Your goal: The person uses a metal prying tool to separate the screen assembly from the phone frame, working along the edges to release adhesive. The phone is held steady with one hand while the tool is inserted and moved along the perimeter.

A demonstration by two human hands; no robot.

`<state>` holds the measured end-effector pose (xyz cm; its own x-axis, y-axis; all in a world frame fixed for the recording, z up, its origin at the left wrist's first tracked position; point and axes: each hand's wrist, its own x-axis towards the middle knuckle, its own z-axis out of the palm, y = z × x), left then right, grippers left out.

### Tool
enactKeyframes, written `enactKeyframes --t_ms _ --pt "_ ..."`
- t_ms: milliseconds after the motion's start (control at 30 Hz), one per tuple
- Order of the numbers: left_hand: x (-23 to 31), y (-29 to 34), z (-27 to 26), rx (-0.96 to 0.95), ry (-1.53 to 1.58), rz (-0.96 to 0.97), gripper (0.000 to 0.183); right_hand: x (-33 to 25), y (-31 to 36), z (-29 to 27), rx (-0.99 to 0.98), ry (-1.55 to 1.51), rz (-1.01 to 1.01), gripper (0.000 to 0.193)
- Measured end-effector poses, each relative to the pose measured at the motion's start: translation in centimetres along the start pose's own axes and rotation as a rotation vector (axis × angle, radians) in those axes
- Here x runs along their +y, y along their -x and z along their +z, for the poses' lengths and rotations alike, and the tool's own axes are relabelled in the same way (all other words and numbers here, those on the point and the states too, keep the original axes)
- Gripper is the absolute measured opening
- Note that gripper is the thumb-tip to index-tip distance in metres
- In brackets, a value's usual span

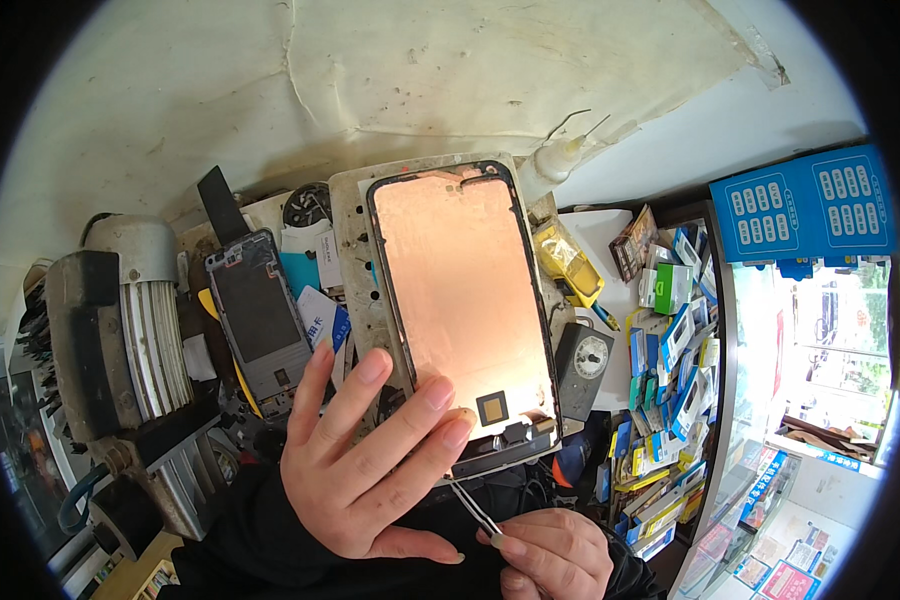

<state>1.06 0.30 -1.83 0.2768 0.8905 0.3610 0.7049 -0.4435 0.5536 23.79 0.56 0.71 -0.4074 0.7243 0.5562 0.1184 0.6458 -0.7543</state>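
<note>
Here, spread left hand (362, 470) overlaps copper-coloured panel (460, 290); right hand (558, 548) grips tweezers (483, 517); boxes (678, 335) right, phone frame (260, 312) left.

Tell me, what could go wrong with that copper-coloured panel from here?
Two things, perhaps. The tweezers in the right hand reach up close to the lower edge of the copper-coloured panel, so a slip might scratch or nick it. And the bare, spread fingers of the left hand overlap its lower left part; I can't tell how firmly they touch, but pressing could smudge or crease the shiny surface.
</note>
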Motion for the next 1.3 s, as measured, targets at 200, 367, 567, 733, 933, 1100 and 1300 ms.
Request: enactKeyframes --t_ms 200,367,567,733,933,1100,1300 --pt "0.02 0.02 0.02 -0.001 -0.003 -0.002 0.082 -0.19 -0.11 -0.14 -0.026 0.012 0.013 0.019" --pt "0.05 0.04 0.03 -0.001 -0.007 -0.003 0.082 0.01 0.17 -0.31 -0.043 0.012 -0.009 0.019" --pt "0.03 0.02 -0.02 -0.006 -0.007 -0.002 0.081 0.41 0.22 -0.45 -0.059 0.018 -0.050 0.019" --pt "0.03 0.04 -0.21 -0.026 -0.011 -0.007 0.081 -0.06 -0.04 -0.10 -0.018 0.015 -0.004 0.019" --pt "0.06 0.04 -0.05 -0.009 -0.003 -0.008 0.081 -0.08 -0.15 -0.07 -0.025 0.029 -0.004 0.019" --pt "0.02 0.03 0.00 -0.003 -0.010 0.001 0.081 -0.11 -0.09 0.11 -0.002 0.032 -0.015 0.020" --pt "-0.03 0.04 0.08 0.002 -0.016 0.007 0.081 0.12 0.20 -0.12 -0.038 0.051 -0.021 0.020"
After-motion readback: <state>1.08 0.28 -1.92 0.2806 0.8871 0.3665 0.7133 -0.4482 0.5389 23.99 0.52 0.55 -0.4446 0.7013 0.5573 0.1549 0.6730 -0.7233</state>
